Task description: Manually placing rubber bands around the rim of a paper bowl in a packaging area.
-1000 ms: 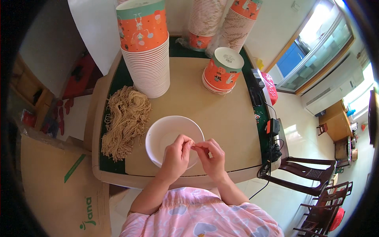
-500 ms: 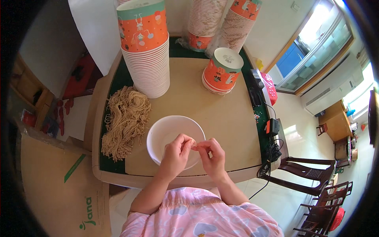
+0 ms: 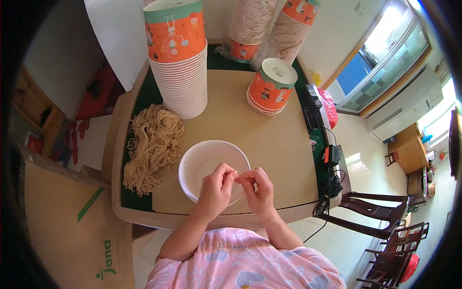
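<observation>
Both my hands meet over the near right part of a round white bowl (image 3: 196,161) on the table. My left hand (image 3: 217,190) is closed in a pinch, thumb against forefinger. My right hand (image 3: 259,195) is pinched likewise, its fingertips close to the left ones. Whatever sits between the fingertips is too small to make out. Left of the bowl lies a loose heap of tan string (image 3: 151,147). Behind the bowl rises a tall stack of paper buckets (image 3: 180,79), orange and green on top. A shorter upside-down stack of orange buckets (image 3: 272,89) stands at the right.
More stacked buckets (image 3: 252,24) in clear plastic stand at the table's far edge. A power strip (image 3: 313,113) and a tangle of black cable (image 3: 331,185) run along the right side. A cardboard box (image 3: 72,221) is at the left, dark wooden chairs (image 3: 375,209) at the right.
Hardly anything differs. My two hands stay pinched together over the bowl, with only a slight shift of the fingertips.
</observation>
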Tool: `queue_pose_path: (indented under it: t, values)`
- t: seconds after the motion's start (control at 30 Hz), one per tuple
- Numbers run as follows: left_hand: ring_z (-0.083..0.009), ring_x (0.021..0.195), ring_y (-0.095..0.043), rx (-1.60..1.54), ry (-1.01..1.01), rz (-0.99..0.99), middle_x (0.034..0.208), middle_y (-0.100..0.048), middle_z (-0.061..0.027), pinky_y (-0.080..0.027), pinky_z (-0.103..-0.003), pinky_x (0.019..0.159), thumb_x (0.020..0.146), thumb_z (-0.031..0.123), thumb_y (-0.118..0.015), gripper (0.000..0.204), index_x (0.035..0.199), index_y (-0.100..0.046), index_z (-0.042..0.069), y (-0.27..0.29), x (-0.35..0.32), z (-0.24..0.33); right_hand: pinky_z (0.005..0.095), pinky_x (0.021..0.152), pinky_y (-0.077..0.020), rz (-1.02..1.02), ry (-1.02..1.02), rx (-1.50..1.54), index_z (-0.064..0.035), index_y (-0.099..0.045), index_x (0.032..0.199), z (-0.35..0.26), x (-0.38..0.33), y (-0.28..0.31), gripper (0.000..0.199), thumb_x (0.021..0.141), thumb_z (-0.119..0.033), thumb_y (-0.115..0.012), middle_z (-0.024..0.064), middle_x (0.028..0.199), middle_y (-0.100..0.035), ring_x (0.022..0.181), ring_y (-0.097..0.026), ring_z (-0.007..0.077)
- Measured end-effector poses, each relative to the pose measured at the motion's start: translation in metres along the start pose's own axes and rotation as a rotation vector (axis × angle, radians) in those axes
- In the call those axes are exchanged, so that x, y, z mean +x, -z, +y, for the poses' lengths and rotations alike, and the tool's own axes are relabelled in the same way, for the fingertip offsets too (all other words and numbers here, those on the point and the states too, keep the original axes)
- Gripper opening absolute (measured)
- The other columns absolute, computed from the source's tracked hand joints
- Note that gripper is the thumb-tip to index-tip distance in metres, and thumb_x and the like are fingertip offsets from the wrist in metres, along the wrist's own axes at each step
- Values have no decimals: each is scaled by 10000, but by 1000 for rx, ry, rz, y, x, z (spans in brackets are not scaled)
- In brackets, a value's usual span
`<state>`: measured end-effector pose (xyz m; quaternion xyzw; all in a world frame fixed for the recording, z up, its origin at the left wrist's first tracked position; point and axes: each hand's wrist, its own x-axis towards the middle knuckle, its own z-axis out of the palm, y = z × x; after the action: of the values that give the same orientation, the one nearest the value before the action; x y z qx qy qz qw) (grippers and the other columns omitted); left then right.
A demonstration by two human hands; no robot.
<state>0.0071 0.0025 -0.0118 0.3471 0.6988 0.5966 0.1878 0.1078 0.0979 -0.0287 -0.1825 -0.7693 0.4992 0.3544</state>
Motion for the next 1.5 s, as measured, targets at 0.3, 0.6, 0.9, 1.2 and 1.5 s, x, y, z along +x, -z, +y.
queue_pose_path:
  t: [0.3,0.6,0.9,1.2,1.5]
  values:
    - [-94,616,-579,-15,97,-84,727,-653,-80,-442,-256,551,922,93,-574,119,868,-556,-12,6,2,10,234,541,-424,6,-31,17,-14,-624,883,1,1,4,94,812,30,-668,45,738,-551,603,-505,103]
    - [-100,573,-564,-44,143,-276,675,-635,-66,-454,-254,560,933,137,-556,155,884,-583,-8,12,-7,19,240,612,-463,61,-30,34,-19,-641,868,4,5,16,123,776,60,-662,51,774,-600,658,-566,118]
    - [-56,624,-532,-264,181,-282,683,-570,-6,-430,-208,566,943,86,-524,137,844,-572,4,8,-9,20,262,645,-493,1,125,-112,-23,-646,872,3,0,23,154,746,60,-677,78,854,-589,746,-604,163]
    - [-33,620,-529,-356,187,-291,687,-569,1,-420,-189,547,941,81,-524,140,854,-595,-1,33,-10,38,248,687,-437,20,-9,69,-14,-605,820,32,1,25,122,750,72,-654,57,851,-597,763,-543,144]
    - [-65,516,-475,-527,235,-159,711,-633,-86,-378,-193,482,919,41,-504,359,1277,-482,55,87,-11,43,223,668,-458,-395,-212,38,-3,-631,896,49,106,66,47,857,-28,-623,-3,825,-626,766,-549,60]
